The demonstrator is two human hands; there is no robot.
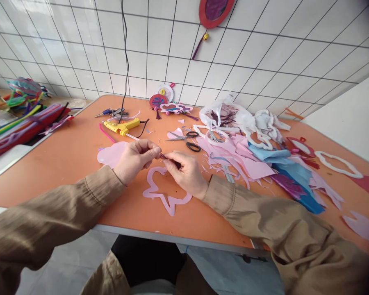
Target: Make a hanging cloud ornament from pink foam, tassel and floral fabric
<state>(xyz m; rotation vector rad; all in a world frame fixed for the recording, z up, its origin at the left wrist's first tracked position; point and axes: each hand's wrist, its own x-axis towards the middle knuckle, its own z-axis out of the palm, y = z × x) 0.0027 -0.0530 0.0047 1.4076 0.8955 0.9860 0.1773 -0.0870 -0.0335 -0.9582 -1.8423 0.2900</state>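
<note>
- Two bare hands are meeting near the middle of the orange table (pixel 64 172): the left hand (pixel 137 159) is pinching thumb and forefinger together on one end of a dark reddish thread bundle (pixel 163 156), while the right hand (pixel 187 172) is clamping thumb and fingers on the rest, partly hiding it.
- The bundle is appearing just beyond a pink scalloped cutout (pixel 171 207).
- Handling it well is probably depending on gripping close together, tensioning evenly and not letting strands splay.
- Sleeves are best staying clear of the yellow glue gun (pixel 123 127), far left; whether it is heating, I cannot tell.
- Far right, a translucent plastic bag (pixel 242 112) is holding dark purple tassels (pixel 227 116).
- Far left, a red pack (pixel 53 123) is seemingly containing lilac pipe cleaners (pixel 37 123).
</note>
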